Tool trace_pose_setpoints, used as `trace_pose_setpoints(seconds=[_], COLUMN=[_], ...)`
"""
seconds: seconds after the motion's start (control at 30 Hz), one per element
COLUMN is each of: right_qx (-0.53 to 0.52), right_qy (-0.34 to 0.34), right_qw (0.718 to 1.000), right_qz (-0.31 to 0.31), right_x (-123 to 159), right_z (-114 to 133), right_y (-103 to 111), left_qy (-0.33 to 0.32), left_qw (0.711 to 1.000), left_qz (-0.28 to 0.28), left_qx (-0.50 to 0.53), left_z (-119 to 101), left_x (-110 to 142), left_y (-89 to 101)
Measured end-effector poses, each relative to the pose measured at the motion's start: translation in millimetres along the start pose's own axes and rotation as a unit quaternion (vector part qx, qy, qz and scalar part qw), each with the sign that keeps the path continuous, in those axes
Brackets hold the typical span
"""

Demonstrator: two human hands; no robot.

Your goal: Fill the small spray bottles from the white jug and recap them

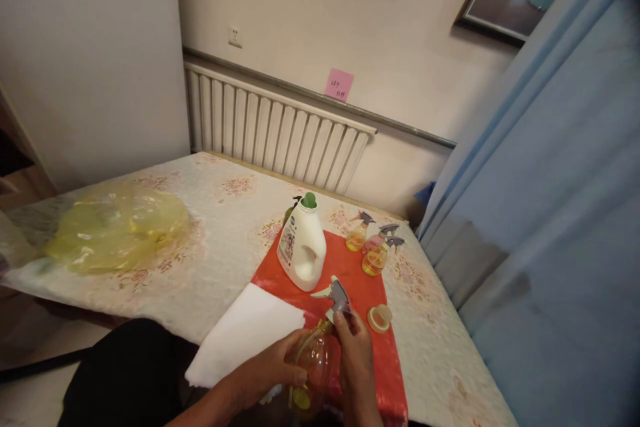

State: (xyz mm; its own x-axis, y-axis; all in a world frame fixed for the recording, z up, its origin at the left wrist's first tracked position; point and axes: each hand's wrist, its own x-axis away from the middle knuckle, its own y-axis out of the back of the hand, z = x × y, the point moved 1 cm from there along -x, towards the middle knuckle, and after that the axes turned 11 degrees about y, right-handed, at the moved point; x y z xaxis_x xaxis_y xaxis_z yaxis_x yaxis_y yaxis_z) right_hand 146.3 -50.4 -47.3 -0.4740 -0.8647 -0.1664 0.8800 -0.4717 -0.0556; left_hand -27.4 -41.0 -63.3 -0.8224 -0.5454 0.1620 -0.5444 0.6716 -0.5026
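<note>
My left hand (pixel 273 365) wraps round the body of a clear spray bottle (pixel 313 363) with a little yellow liquid at its bottom. My right hand (pixel 356 350) grips the bottle's neck just under its grey trigger head (pixel 337 295). The bottle leans over the near end of a red mat (pixel 367 293). On the mat stands a white detergent jug (pixel 303 247) with a green cap. Further back stand three small spray bottles (pixel 374 247) of yellow liquid. A loose beige cap (pixel 380 317) lies on the mat to the right of my right hand.
A white cloth (pixel 245 337) lies beside the mat at the table's near edge. A yellow plastic bag (pixel 117 227) sits at the left of the flowered tablecloth (pixel 220 227). A radiator (pixel 275 130) runs along the wall behind; a blue curtain (pixel 550 213) hangs at the right.
</note>
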Motion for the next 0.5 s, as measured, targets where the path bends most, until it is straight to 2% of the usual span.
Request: trace_pose_setpoints(seconds=[0.27, 0.5], right_qx=[-0.011, -0.068], right_qy=[0.0, -0.018], right_qw=[1.0, 0.997], right_qz=[0.003, -0.024], right_x=[-1.3, -3.3], right_z=[-6.0, -3.5], right_y=[2.0, 1.1], left_qy=[-0.004, -0.007], left_qw=[1.0, 1.0], left_qz=[0.002, 0.006], left_qx=[0.001, -0.014], left_z=[1.2, 2.6], left_x=[0.1, 0.4], left_y=[1.1, 6.3])
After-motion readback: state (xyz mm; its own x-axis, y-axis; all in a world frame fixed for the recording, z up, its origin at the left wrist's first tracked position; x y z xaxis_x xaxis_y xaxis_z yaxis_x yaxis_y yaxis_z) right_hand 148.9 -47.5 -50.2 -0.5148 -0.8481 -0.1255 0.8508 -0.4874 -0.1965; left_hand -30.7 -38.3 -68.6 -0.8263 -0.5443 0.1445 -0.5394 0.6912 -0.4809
